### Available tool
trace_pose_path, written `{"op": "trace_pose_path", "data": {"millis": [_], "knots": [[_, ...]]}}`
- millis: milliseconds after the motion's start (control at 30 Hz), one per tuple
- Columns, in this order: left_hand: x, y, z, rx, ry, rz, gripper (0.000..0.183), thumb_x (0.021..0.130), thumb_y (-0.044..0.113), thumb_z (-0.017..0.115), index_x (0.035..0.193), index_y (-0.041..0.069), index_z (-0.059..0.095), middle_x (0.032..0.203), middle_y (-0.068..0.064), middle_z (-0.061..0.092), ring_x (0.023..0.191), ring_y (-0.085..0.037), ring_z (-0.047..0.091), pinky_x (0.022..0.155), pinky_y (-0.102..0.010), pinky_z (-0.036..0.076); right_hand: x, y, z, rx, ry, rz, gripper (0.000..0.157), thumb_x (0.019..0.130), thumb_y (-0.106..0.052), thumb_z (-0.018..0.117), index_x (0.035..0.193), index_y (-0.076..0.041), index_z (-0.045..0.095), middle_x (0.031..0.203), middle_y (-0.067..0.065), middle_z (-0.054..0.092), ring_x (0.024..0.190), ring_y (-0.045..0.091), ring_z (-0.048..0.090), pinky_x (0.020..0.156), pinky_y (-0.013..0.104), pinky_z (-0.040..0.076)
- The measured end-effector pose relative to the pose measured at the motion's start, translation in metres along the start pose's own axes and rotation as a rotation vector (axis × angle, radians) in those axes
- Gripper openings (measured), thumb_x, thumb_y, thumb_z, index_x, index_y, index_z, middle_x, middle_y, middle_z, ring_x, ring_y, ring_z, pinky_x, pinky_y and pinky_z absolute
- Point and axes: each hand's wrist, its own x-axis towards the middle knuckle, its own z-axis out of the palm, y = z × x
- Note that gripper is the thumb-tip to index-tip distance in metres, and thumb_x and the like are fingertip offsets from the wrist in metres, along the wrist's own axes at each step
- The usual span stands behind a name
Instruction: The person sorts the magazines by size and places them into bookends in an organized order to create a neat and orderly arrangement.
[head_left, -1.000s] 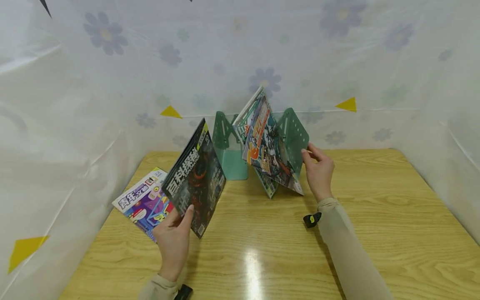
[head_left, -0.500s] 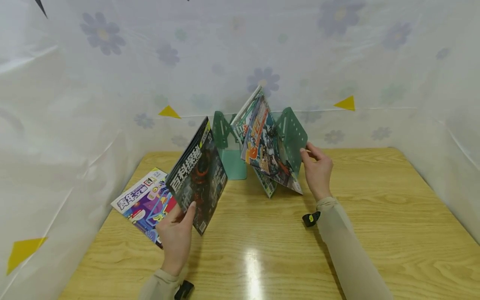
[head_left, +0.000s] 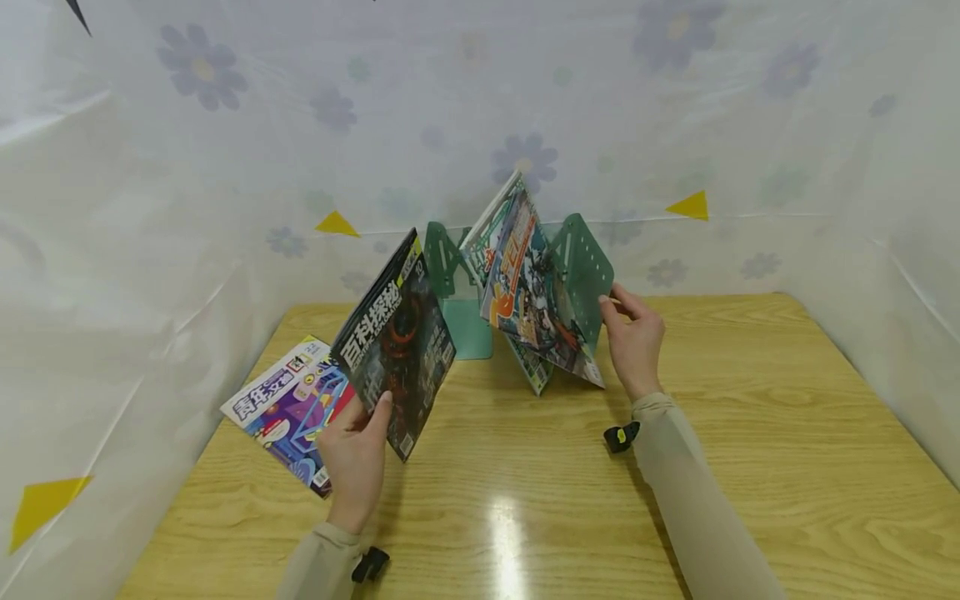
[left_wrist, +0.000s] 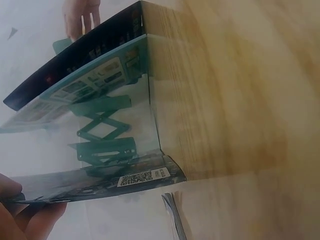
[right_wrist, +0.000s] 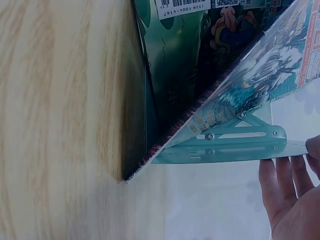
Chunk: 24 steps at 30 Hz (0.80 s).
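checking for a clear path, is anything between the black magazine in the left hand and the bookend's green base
Nothing visible stands between the black magazine and the green base. The leaning magazines are to the base's right, not in between.

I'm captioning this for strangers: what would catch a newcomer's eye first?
The dark magazine, tilted in the left hand, stands out first. Next come colorful magazines leaning at the green bookend, which the right hand holds. A purple magazine lies left on the table.
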Motion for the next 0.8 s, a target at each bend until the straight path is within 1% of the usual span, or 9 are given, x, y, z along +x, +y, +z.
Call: {"op": "trace_pose_path", "data": {"millis": [133, 333, 433, 533, 600, 700, 733, 767, 800], "knots": [[0.003, -0.005, 0.003, 0.013, 0.008, -0.004, 0.009, 0.086, -0.003, 0.073, 0.093, -0.005, 0.077, 0.079, -0.015, 0.073, 0.062, -0.001, 0.061, 0.052, -0.012, 0.045, 0.0, -0.001, 0.0, 0.007, 0.001, -0.008, 0.039, 0.098, -0.029, 0.064, 0.134, -0.014, 0.063, 0.123, 0.008, 0.066, 0.098, 0.014, 0.062, 0.073, 0.018, 0.053], [0.005, -0.03, 0.008, -0.025, -0.008, -0.031, 0.01, 0.089, 0.008, 0.074, 0.096, 0.004, 0.08, 0.083, -0.007, 0.074, 0.066, -0.003, 0.064, 0.054, -0.014, 0.049, 0.0, -0.002, 0.0, 0.005, -0.001, -0.004, 0.04, 0.098, -0.029, 0.064, 0.134, -0.013, 0.062, 0.123, 0.008, 0.066, 0.099, 0.016, 0.062, 0.073, 0.018, 0.053], [0.006, -0.037, 0.01, -0.032, -0.011, -0.015, 0.01, 0.089, 0.014, 0.075, 0.092, 0.006, 0.08, 0.08, -0.005, 0.074, 0.063, -0.004, 0.062, 0.052, -0.015, 0.047, 0.001, -0.002, 0.0, -0.003, 0.0, 0.002, 0.04, 0.098, -0.028, 0.064, 0.134, -0.013, 0.062, 0.123, 0.009, 0.066, 0.1, 0.018, 0.062, 0.072, 0.017, 0.053], [0.007, -0.039, 0.013, -0.032, -0.01, 0.004, 0.011, 0.09, 0.017, 0.075, 0.09, 0.008, 0.08, 0.078, -0.004, 0.073, 0.061, -0.006, 0.062, 0.051, -0.015, 0.047, 0.001, -0.002, 0.0, -0.007, 0.002, 0.008, 0.04, 0.098, -0.028, 0.064, 0.135, -0.013, 0.062, 0.124, 0.01, 0.065, 0.101, 0.02, 0.062, 0.073, 0.017, 0.052], [0.008, -0.039, 0.015, -0.029, -0.006, 0.017, 0.012, 0.09, 0.018, 0.075, 0.086, 0.007, 0.079, 0.073, -0.003, 0.071, 0.059, -0.006, 0.059, 0.05, -0.016, 0.045, 0.001, -0.002, 0.0, -0.01, 0.003, 0.009, 0.04, 0.098, -0.028, 0.064, 0.134, -0.013, 0.062, 0.124, 0.01, 0.065, 0.1, 0.019, 0.062, 0.073, 0.016, 0.052], [0.008, -0.04, 0.018, -0.014, 0.008, 0.032, 0.018, 0.088, 0.014, 0.076, 0.072, 0.005, 0.073, 0.062, -0.001, 0.063, 0.054, -0.005, 0.053, 0.046, -0.016, 0.039, 0.0, -0.002, -0.001, -0.015, 0.003, 0.01, 0.04, 0.098, -0.029, 0.064, 0.134, -0.013, 0.062, 0.124, 0.009, 0.066, 0.1, 0.017, 0.062, 0.072, 0.017, 0.052], [0.009, -0.039, 0.019, -0.005, 0.013, 0.04, 0.022, 0.088, 0.012, 0.076, 0.068, 0.005, 0.07, 0.059, -0.001, 0.058, 0.053, -0.006, 0.049, 0.045, -0.016, 0.036, 0.0, -0.002, -0.001, -0.015, 0.002, 0.01, 0.04, 0.098, -0.03, 0.064, 0.134, -0.014, 0.062, 0.123, 0.008, 0.066, 0.099, 0.016, 0.062, 0.072, 0.017, 0.052], [0.008, -0.034, 0.019, 0.004, 0.015, 0.049, 0.029, 0.088, 0.009, 0.075, 0.062, 0.004, 0.063, 0.055, -0.003, 0.051, 0.051, -0.006, 0.044, 0.044, -0.018, 0.031, 0.0, -0.001, -0.001, -0.016, 0.002, 0.01, 0.04, 0.098, -0.031, 0.064, 0.134, -0.014, 0.063, 0.123, 0.007, 0.066, 0.099, 0.015, 0.062, 0.072, 0.017, 0.052], [0.008, -0.03, 0.02, 0.008, 0.017, 0.051, 0.031, 0.087, 0.006, 0.075, 0.061, 0.003, 0.06, 0.054, -0.004, 0.048, 0.05, -0.006, 0.042, 0.043, -0.018, 0.03, 0.0, -0.001, -0.001, -0.02, 0.003, 0.01, 0.04, 0.098, -0.031, 0.064, 0.134, -0.014, 0.063, 0.123, 0.007, 0.066, 0.099, 0.015, 0.062, 0.071, 0.017, 0.052]]}}
